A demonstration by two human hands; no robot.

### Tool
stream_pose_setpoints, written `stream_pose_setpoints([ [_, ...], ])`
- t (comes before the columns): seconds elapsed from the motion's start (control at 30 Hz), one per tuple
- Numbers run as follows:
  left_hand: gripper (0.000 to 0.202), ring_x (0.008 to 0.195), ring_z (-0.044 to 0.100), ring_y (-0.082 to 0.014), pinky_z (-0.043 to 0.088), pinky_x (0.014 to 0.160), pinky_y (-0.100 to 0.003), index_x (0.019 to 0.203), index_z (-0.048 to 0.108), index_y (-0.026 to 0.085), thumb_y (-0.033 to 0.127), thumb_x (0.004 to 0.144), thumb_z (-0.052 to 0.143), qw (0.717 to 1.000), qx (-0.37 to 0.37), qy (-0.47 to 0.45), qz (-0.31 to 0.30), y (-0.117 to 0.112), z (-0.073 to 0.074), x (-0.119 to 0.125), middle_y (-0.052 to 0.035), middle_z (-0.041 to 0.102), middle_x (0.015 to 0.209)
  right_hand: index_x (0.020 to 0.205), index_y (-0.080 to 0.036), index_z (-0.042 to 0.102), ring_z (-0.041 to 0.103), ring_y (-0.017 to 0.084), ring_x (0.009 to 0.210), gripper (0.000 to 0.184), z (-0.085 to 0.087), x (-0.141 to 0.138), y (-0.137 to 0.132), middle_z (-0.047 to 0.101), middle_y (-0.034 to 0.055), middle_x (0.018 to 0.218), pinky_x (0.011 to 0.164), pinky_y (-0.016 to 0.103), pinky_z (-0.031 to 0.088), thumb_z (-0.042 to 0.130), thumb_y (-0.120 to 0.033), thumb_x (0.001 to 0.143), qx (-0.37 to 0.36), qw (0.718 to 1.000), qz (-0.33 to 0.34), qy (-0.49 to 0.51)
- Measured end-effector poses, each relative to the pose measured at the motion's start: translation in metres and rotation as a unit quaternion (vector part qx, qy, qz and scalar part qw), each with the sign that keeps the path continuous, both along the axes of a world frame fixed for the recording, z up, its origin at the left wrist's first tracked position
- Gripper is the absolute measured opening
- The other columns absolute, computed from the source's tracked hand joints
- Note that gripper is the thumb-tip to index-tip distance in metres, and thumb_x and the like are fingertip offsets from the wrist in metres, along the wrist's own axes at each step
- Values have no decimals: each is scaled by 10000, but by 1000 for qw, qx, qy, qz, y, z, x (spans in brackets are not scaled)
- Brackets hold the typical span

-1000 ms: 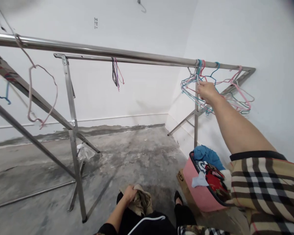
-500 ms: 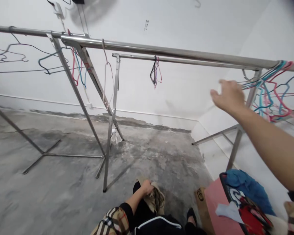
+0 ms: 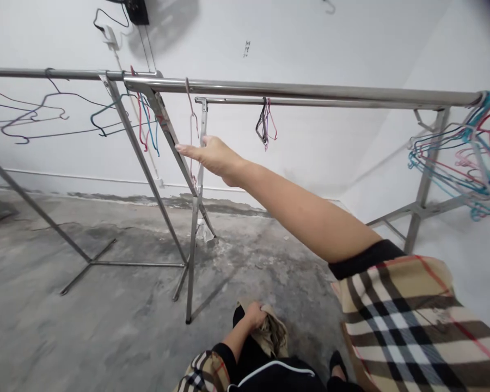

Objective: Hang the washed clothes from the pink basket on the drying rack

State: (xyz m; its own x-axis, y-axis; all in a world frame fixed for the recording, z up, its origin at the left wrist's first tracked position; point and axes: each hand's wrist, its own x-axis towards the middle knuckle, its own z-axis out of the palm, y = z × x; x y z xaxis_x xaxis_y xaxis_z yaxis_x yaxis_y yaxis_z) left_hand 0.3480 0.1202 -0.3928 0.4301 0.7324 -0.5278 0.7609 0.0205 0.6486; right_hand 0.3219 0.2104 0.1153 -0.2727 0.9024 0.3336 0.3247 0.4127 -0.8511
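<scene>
My right hand (image 3: 216, 158) is stretched across to the left below the metal rail, open with its fingers extended. It is nearest to a pale pink clothes hanger (image 3: 190, 103) that hangs edge-on from the front rail (image 3: 294, 90); part of the hanger is behind my fingers, and I cannot tell whether they touch it. Low by my legs, my left hand (image 3: 253, 316) is closed on a bunched khaki garment (image 3: 274, 333), which droops beside my dark clothing. The garment's full shape is hidden in its folds.
Several blue, pink and red hangers (image 3: 473, 147) crowd the rail's right end. Dark hangers (image 3: 262, 122) hang on the rear rail. To the left stands another rack (image 3: 136, 169) with more hangers (image 3: 51, 114). Rack legs (image 3: 191, 261) stand on the concrete floor (image 3: 126, 326).
My right hand has swung left from the hangers at the right end to near the pale pink hanger. My left hand keeps holding the khaki garment. My right sleeve now covers the pink box.
</scene>
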Motion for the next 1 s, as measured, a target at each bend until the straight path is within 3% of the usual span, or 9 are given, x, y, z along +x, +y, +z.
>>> stream_pose_setpoints([
  [0.17,346,1050,621,-234,540,885,-418,1162,606,149,385,909,600,999,4,35,23,-1,-2,-5,-74,625,1163,874,-154,504,575,138,698,67,-8,-20,19,593,41,777,708,291,520,567,-177,880,-35,999,-8,40],
  [0.37,338,1054,620,-241,540,881,-404,1153,614,160,389,905,605,999,-5,34,35,-3,6,-7,-63,626,1161,898,-169,504,322,71,428,150,3,-2,9,339,-87,518,483,208,396,382,-171,984,-5,989,-21,147],
  [0.47,351,1053,618,-229,542,885,-421,1185,594,154,376,913,596,999,-11,27,35,-3,15,-7,-80,616,1186,970,-168,528,313,74,419,147,-8,23,-10,332,-91,508,459,206,367,385,-194,987,35,991,-12,126],
  [0.53,348,1059,616,-240,542,885,-415,1173,603,155,381,909,600,999,-15,19,33,-2,22,-7,-72,618,1183,1012,-168,548,333,73,424,147,-34,49,-28,349,-88,511,454,204,353,418,-231,983,78,992,-13,100],
  [0.63,347,1063,616,-242,541,884,-413,1172,603,157,377,905,607,999,-22,11,37,-3,32,-8,-70,618,1180,1092,-186,557,356,74,411,212,-97,99,-67,357,-92,497,437,205,330,451,-328,975,93,993,-34,70],
  [0.73,339,1058,616,-231,542,884,-414,1176,600,160,371,910,601,998,-32,-1,51,-5,41,-8,-76,616,1187,1087,-200,553,364,81,371,287,-172,150,-121,344,-106,451,410,212,317,454,-436,958,10,991,-92,96],
  [0.83,327,1048,619,-225,546,870,-402,1164,603,160,364,907,607,996,-44,-26,75,-8,49,-4,-74,619,1174,1041,-209,553,331,74,338,301,-236,190,-183,373,-110,428,388,211,296,490,-479,922,-67,965,-206,150],
  [0.9,311,1007,629,-212,553,846,-390,1130,614,148,371,913,597,993,-54,-49,98,-9,54,3,-71,632,1134,965,-214,562,354,69,346,270,-266,210,-224,442,-91,451,378,203,287,577,-466,870,-86,941,-293,144],
  [1.0,305,905,644,-179,562,794,-361,1087,622,132,386,927,572,985,-71,-96,125,-7,65,23,-61,654,1053,891,-216,550,390,69,362,290,-292,233,-272,450,-89,476,383,200,326,688,-448,784,-107,916,-357,150],
])
